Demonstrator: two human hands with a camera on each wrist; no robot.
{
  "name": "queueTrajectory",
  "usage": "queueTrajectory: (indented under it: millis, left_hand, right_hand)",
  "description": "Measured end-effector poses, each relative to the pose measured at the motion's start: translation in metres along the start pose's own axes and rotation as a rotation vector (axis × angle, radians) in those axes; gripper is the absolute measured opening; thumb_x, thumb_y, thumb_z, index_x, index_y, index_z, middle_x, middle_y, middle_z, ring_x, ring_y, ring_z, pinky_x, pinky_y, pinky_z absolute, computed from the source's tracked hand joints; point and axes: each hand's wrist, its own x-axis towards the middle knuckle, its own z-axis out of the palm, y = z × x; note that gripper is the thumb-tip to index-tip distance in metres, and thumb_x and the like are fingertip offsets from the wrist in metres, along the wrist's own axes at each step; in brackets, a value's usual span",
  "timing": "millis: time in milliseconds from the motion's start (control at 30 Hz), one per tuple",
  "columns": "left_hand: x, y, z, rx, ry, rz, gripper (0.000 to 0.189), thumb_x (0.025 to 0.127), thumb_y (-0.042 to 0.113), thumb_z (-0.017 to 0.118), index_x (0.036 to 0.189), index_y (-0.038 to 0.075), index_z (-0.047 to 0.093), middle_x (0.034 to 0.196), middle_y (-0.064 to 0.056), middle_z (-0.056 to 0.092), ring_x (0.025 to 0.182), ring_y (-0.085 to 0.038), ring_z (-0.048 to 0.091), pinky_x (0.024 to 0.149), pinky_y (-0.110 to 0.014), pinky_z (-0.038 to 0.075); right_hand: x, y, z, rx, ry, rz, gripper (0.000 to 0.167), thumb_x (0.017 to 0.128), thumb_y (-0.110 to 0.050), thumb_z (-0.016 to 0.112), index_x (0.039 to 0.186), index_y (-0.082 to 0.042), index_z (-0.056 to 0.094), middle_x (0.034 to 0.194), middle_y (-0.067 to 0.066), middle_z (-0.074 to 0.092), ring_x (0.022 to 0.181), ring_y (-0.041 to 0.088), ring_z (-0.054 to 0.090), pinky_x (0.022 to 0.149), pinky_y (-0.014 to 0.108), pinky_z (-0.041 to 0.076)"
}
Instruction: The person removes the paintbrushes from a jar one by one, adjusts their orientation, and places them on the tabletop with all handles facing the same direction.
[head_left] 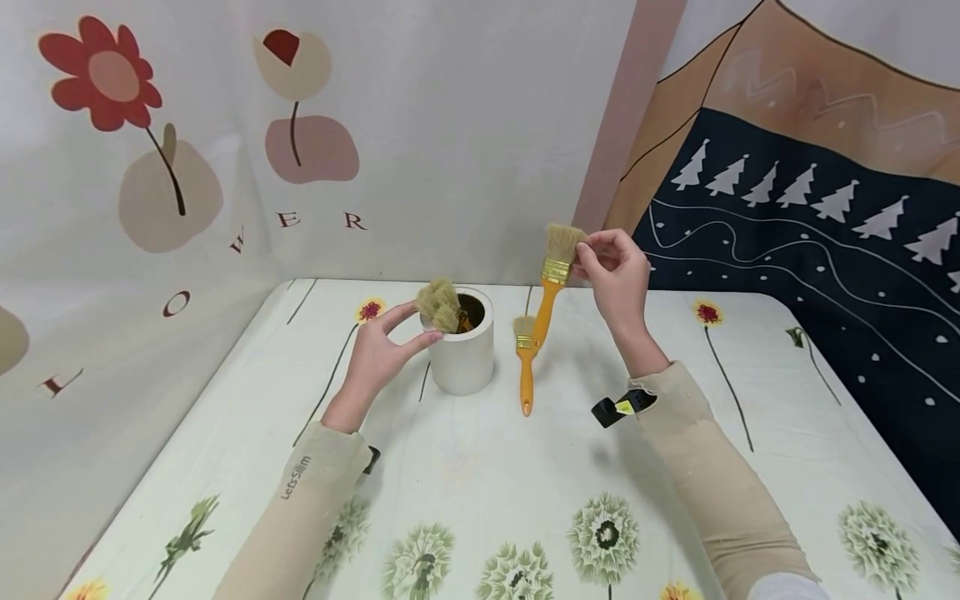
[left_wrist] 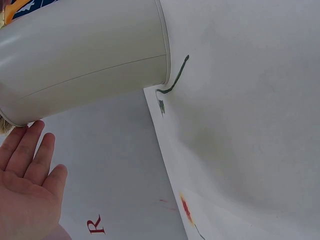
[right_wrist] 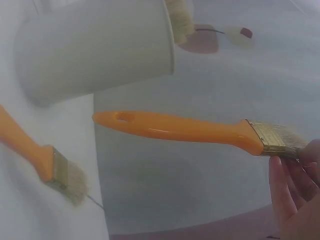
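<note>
Right hand [head_left: 618, 271] raised, pinching paintbrush [head_left: 545, 307] by its bristle end; left hand [head_left: 375, 350], fingers extended, touching white canister [head_left: 462, 367] rim

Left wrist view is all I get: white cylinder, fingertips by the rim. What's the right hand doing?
Observer: The right hand pinches a brush near its bristle end.
Operator: Anything lying nearby?
Observer: Yes, a second brush lies on the table, to the right of the white cylinder in the head view.
Operator: Do the two brushes touch?
Observer: No. They overlap in the head view, but the right wrist view shows a gap between them.
</note>
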Motion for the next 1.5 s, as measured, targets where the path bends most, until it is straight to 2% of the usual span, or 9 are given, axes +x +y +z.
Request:
queueTrajectory:
  millis: [267, 533, 633, 967, 1300, 1500]
  left_hand:
    - [-0.001, 0.0, 0.0, 0.0, -0.002, -0.001, 0.072, 0.083, 0.043, 0.08, 0.143, 0.012, 0.055, 0.148, -0.01, 0.054, 0.147, -0.027, 0.04, 0.119, -0.053, 0.033]
    - [0.0, 0.0, 0.0, 0.005, -0.003, -0.006, 0.073, 0.083, 0.044, 0.079, 0.144, 0.012, 0.054, 0.149, -0.01, 0.054, 0.147, -0.027, 0.039, 0.119, -0.054, 0.034]
    - [0.0, 0.0, 0.0, 0.008, -0.002, -0.007, 0.073, 0.083, 0.044, 0.08, 0.144, 0.012, 0.054, 0.149, -0.01, 0.053, 0.147, -0.027, 0.039, 0.119, -0.053, 0.034]
    - [0.001, 0.0, 0.0, 0.002, 0.01, 0.009, 0.07, 0.083, 0.043, 0.08, 0.141, 0.013, 0.057, 0.147, -0.009, 0.056, 0.144, -0.026, 0.044, 0.118, -0.051, 0.036]
    - [0.001, 0.001, 0.0, 0.007, 0.01, 0.001, 0.069, 0.083, 0.042, 0.08, 0.141, 0.013, 0.057, 0.147, -0.01, 0.056, 0.144, -0.026, 0.044, 0.118, -0.051, 0.036]
    - [0.001, 0.0, 0.0, 0.009, 0.009, -0.004, 0.07, 0.082, 0.043, 0.08, 0.141, 0.013, 0.057, 0.147, -0.01, 0.055, 0.145, -0.027, 0.043, 0.119, -0.052, 0.035]
  right_hand:
    - [-0.003, 0.016, -0.002, -0.033, -0.012, 0.055, 0.02, 0.096, -0.01, 0.066, 0.108, 0.004, 0.061, 0.093, -0.004, 0.065, 0.074, -0.002, 0.066, 0.068, 0.015, 0.058]
    - [-0.005, 0.031, -0.003, -0.018, -0.034, 0.101, 0.023, 0.095, -0.008, 0.066, 0.109, 0.009, 0.06, 0.103, 0.021, 0.068, 0.07, -0.006, 0.067, 0.067, 0.015, 0.058]
    - [-0.006, 0.037, -0.003, -0.016, -0.043, 0.114, 0.024, 0.095, -0.008, 0.066, 0.109, 0.01, 0.06, 0.104, 0.025, 0.068, 0.07, -0.006, 0.067, 0.067, 0.015, 0.059]
    - [-0.009, 0.058, -0.002, -0.048, -0.049, 0.167, 0.02, 0.095, -0.007, 0.065, 0.108, 0.007, 0.061, 0.095, 0.014, 0.067, 0.066, -0.006, 0.067, 0.064, 0.017, 0.059]
    - [-0.014, 0.073, -0.001, -0.083, -0.087, 0.231, 0.018, 0.096, -0.006, 0.064, 0.108, 0.007, 0.061, 0.09, 0.012, 0.066, 0.064, -0.005, 0.065, 0.063, 0.017, 0.059]
    - [-0.016, 0.081, -0.001, -0.086, -0.111, 0.288, 0.018, 0.096, -0.005, 0.063, 0.109, 0.007, 0.06, 0.083, 0.002, 0.063, 0.062, -0.006, 0.064, 0.062, 0.016, 0.059]
